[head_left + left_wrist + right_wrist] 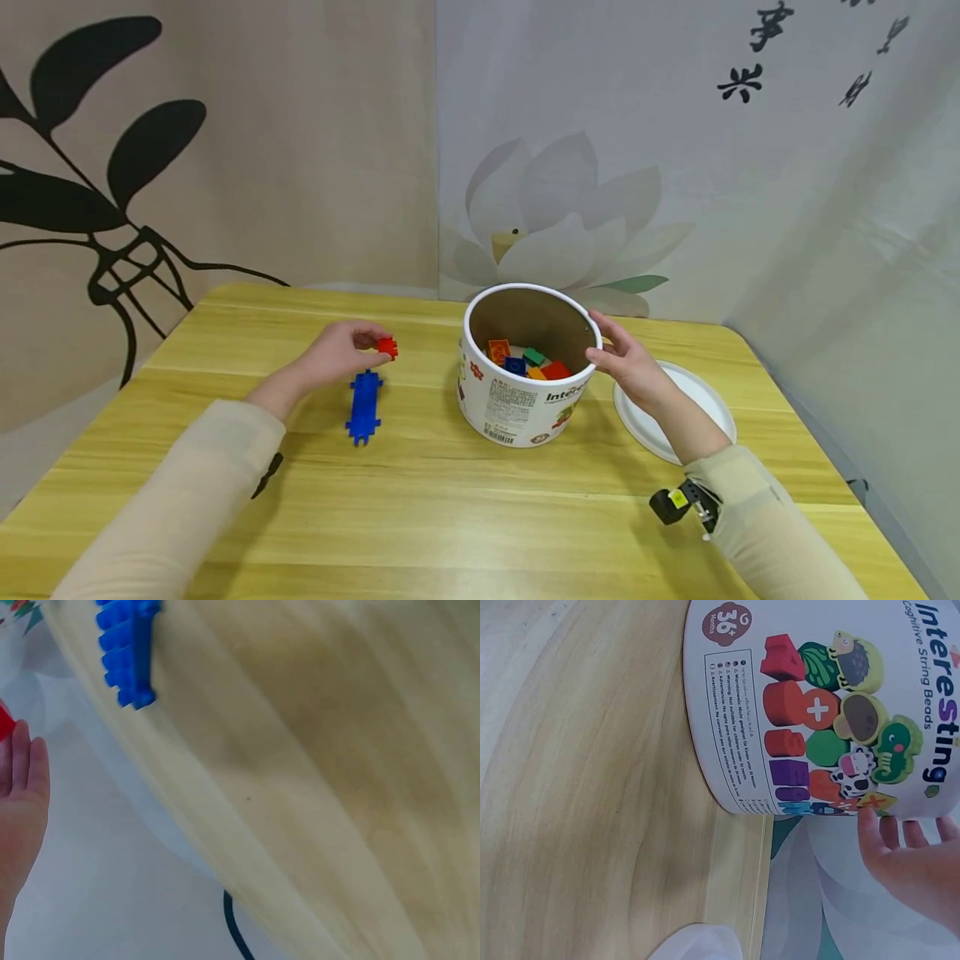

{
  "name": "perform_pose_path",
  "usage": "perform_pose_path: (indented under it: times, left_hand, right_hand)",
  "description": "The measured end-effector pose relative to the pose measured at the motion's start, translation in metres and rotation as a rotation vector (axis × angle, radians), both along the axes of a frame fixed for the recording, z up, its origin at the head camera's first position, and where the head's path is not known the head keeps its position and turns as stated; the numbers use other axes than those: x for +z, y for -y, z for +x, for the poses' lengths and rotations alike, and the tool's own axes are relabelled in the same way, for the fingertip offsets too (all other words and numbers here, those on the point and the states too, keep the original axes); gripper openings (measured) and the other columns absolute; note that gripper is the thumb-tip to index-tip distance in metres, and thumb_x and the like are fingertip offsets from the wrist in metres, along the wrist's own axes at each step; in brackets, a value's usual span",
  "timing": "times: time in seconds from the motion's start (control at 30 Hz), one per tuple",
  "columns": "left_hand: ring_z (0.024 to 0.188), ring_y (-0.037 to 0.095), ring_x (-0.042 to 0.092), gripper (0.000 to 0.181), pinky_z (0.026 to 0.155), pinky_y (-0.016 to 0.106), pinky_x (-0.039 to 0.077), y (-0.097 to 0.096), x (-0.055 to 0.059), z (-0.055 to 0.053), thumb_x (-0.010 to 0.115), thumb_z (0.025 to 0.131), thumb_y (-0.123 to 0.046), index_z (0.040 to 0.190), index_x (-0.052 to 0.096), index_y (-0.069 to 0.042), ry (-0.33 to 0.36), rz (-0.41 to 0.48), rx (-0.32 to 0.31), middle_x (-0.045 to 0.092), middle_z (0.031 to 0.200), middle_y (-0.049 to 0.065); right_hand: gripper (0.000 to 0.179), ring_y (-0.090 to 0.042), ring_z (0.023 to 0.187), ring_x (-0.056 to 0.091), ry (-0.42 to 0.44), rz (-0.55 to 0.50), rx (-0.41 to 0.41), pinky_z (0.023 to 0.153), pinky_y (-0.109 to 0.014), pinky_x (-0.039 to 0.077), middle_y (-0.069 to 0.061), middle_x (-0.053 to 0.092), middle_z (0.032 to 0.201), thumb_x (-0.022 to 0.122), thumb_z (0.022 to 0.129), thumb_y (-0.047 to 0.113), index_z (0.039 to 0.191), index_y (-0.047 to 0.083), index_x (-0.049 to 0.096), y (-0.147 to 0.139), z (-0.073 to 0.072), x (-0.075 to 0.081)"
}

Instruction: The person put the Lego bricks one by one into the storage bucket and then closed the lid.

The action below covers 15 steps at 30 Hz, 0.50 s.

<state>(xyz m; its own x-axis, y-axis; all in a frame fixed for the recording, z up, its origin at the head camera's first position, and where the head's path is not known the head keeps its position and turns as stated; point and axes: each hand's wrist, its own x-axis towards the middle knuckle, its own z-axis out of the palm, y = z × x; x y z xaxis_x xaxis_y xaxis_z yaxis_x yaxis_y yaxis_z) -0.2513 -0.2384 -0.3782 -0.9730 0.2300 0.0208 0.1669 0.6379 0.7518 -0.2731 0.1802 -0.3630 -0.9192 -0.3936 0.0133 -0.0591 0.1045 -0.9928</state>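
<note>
My left hand (347,354) pinches a small red toy block (387,347) with notched edges above the table. In the left wrist view, only part of that red block (4,721) shows at the fingertips. Just below the hand lies a long blue toy piece (365,407) with knobs at both ends. My right hand (633,367) grips the right side of a round white tub (510,408) near its rim. Inside the tub are several loose blocks, among them an orange block (498,351) and a green block (533,357). Printed pictures cover the tub's wall (817,712).
A round white lid (701,404) lies flat on the wooden table (450,517), right of the tub and partly behind my right forearm. Behind the table's far edge hangs a printed cloth backdrop (337,167).
</note>
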Motion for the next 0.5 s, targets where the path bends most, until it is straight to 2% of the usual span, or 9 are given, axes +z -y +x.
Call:
perform_pose_path:
  times: [0.27, 0.5]
  left_hand:
    - [0.1, 0.028, 0.059, 0.042, 0.085, 0.038, 0.051, 0.003, 0.016, -0.002, 0.065, 0.087, -0.019, 0.123, 0.058, 0.0, -0.045, 0.031, 0.022, 0.063, 0.111, 0.018]
    - [0.102, 0.028, 0.058, 0.041, 0.087, 0.039, 0.049, -0.004, 0.036, -0.006, 0.065, 0.088, -0.023, 0.123, 0.059, -0.003, -0.065, 0.053, 0.025, 0.062, 0.114, 0.018]
  right_hand:
    - [0.071, 0.002, 0.097, 0.055, -0.003, -0.011, -0.003, 0.087, -0.017, 0.045, -0.023, 0.019, 0.146, 0.057, 0.092, 0.011, 0.149, 0.002, 0.014, 0.001, 0.0, -0.001]
    - [0.071, 0.002, 0.097, 0.055, -0.004, -0.012, -0.003, 0.087, -0.018, 0.045, -0.023, 0.019, 0.147, 0.056, 0.092, 0.009, 0.149, 0.002, 0.014, 0.0, 0.0, -0.001]
